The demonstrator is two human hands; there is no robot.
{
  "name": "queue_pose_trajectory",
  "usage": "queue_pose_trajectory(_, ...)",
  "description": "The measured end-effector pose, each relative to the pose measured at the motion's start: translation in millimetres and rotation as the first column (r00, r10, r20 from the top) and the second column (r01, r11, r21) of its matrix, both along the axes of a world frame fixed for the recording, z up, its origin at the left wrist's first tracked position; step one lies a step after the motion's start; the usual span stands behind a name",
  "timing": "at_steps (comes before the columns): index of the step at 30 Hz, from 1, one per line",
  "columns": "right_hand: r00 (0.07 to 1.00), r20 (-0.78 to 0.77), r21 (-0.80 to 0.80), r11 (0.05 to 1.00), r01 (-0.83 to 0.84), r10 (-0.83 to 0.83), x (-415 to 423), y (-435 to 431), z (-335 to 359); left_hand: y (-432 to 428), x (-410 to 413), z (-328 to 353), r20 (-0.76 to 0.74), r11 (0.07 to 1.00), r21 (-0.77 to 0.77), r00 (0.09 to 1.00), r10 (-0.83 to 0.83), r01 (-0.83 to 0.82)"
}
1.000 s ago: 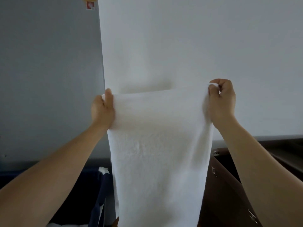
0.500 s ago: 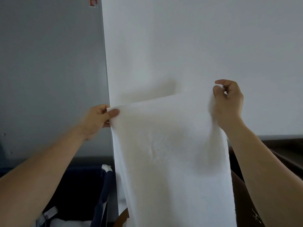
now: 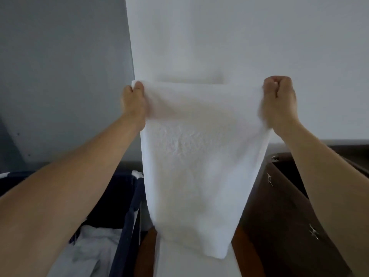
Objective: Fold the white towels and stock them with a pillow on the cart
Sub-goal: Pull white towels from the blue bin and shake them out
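We hold the white towel [image 3: 195, 166] up by its top corners, our left hand [image 3: 133, 104] raised level again and clenched on its corner, right hand [image 3: 279, 100] fisted on the other, top edge now straight, cloth hanging below our fingers.

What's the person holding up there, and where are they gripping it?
A white towel, hanging down, pinched at its two top corners: left hand on the left one, right hand on the right.
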State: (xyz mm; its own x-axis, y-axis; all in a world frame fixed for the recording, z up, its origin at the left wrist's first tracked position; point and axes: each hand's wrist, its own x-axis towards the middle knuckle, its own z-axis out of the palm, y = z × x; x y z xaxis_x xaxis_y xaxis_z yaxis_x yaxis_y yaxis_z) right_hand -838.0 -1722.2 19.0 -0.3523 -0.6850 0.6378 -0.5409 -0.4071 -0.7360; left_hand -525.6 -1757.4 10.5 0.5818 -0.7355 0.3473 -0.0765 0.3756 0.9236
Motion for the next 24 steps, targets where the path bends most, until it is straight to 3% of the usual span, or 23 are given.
queue_pose_trajectory(4, 0.987, -0.005, 0.03, 0.986, -0.162, 0.162, -2, 14, 13, 0, -9, 6, -0.081, 0.994, -0.064, 0.993, 0.081, -0.087)
queue_pose_trajectory(8, 0.926, -0.031, 0.138, 0.919, -0.368, 0.376, -8, 27, 23, -2, -9, 3, -0.065, 0.992, -0.059, 0.992, 0.11, -0.113)
queue_pose_trajectory(11, 0.944, -0.133, 0.181, 0.944, -0.277, 0.302, -18, 27, 27, -3, -7, 1, -0.062, 0.99, -0.099, 0.993, 0.097, -0.102)
queue_pose_trajectory(14, 0.975, -0.104, 0.043, 0.981, -0.191, 0.195, -18, 19, 24, -7, -6, -5, -0.033, 0.987, -0.144, 0.997, 0.069, -0.073)
queue_pose_trajectory(17, 0.922, -0.346, 0.267, 0.96, -0.081, 0.174, -16, 6, 5, -16, 0, -29, 0.214, 0.992, 0.13, 0.977, -0.025, -0.003)
queue_pose_trajectory(18, 0.92, -0.353, 0.3, 0.952, -0.062, 0.171, -17, 4, -2, -19, 5, -39, 0.273, 0.98, 0.198, 0.959, -0.08, 0.025)
queue_pose_trajectory(21, 0.966, -0.227, 0.25, 0.966, -0.065, 0.124, -17, 4, -8, -20, 12, -43, 0.26, 0.986, 0.162, 0.963, -0.076, 0.034)
queue_pose_trajectory(24, 0.937, -0.326, 0.322, 0.947, -0.016, 0.127, -19, 1, -6, -25, 14, -40, 0.188, 0.988, 0.154, 0.981, -0.049, 0.019)
